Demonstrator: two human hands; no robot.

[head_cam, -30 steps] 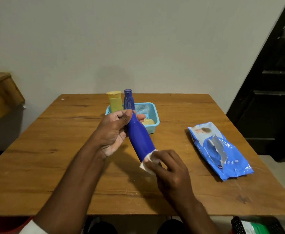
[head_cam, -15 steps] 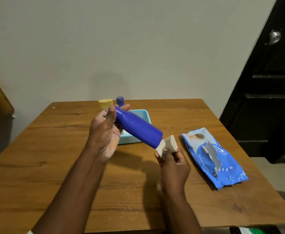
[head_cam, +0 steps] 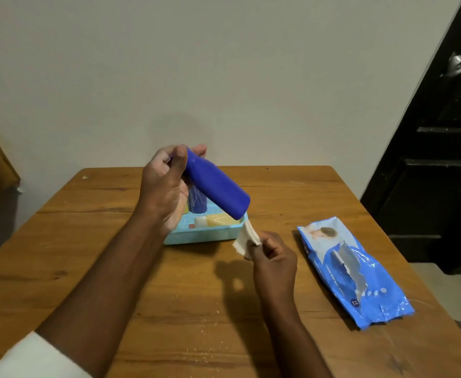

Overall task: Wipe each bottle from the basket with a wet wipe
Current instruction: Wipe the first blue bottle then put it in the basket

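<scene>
The left hand (head_cam: 166,186) grips the blue bottle (head_cam: 217,190) by its neck, tilted above the basket (head_cam: 202,236); just below-right, the right hand (head_cam: 274,259) pinches a wet wipe (head_cam: 247,238).

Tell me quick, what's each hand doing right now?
Left hand: closed around the neck end of the blue bottle, holding it tilted above the basket.
Right hand: closed, pinching the folded wet wipe.

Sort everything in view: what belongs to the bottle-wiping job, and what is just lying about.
Job:
blue bottle gripped by left hand
wet wipe pinched by right hand
basket holding other bottles
wipes pack

Lying about:
crumbs
door
</scene>
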